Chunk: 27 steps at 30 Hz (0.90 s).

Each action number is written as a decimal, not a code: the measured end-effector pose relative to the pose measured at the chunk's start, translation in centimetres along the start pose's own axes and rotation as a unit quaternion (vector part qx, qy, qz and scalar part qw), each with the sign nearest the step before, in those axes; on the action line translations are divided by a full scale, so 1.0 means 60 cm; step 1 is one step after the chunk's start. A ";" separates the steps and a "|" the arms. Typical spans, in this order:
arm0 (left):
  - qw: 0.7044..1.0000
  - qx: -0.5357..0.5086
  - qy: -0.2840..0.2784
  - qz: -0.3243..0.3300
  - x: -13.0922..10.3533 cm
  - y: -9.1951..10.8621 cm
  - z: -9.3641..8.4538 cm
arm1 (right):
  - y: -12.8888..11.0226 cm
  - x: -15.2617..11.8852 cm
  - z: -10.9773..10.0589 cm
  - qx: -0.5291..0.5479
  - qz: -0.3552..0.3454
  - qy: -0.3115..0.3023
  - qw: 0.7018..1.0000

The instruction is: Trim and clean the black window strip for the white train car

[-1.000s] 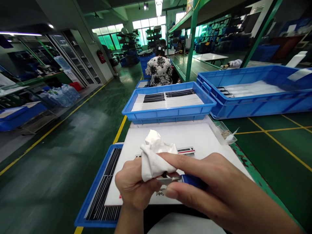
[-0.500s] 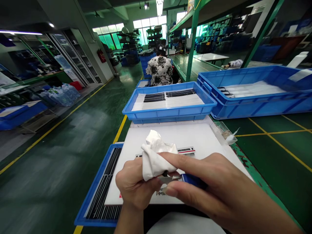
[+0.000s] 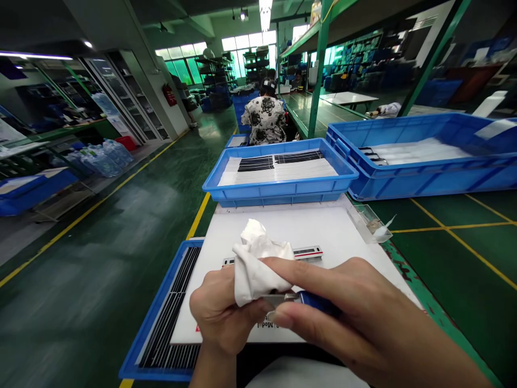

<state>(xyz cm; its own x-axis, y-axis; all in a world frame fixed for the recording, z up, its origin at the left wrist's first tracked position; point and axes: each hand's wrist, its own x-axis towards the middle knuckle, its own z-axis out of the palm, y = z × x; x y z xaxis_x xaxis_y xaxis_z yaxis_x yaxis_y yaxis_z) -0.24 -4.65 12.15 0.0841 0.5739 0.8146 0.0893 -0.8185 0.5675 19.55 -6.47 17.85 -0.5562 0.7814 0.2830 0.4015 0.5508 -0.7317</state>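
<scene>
Where the white cloth (image 3: 258,277) meets the blue-handled cutter (image 3: 317,302), the left grip (image 3: 221,306) clamps the cloth; the right grip (image 3: 359,304) clasps the cutter, index finger (image 3: 302,272) on the cloth, probably steadying both over the table (image 3: 335,229).

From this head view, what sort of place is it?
Likely a factory workshop: blue plastic trays with rows of black strips, yellow floor lines, and a red fire extinguisher in the background.

Matt cloth (image 3: 258,275), metal blade (image 3: 278,299), plastic tray (image 3: 266,192)
</scene>
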 end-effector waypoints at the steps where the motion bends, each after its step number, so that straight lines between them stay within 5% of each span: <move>1: 1.000 -0.005 -0.004 0.000 0.001 0.001 0.001 | 0.000 0.000 0.000 -0.001 -0.001 0.001 1.000; 27: 0.998 -0.035 0.028 -0.033 -0.006 -0.001 0.010 | 0.002 -0.001 0.005 0.003 0.003 0.008 1.000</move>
<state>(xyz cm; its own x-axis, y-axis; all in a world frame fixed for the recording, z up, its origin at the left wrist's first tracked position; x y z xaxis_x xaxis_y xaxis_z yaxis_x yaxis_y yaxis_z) 0.34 -4.78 11.74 0.0255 0.6267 0.7789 0.0224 -0.7793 0.6263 19.42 -6.57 17.56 -0.5425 0.7891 0.2880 0.4008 0.5444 -0.7369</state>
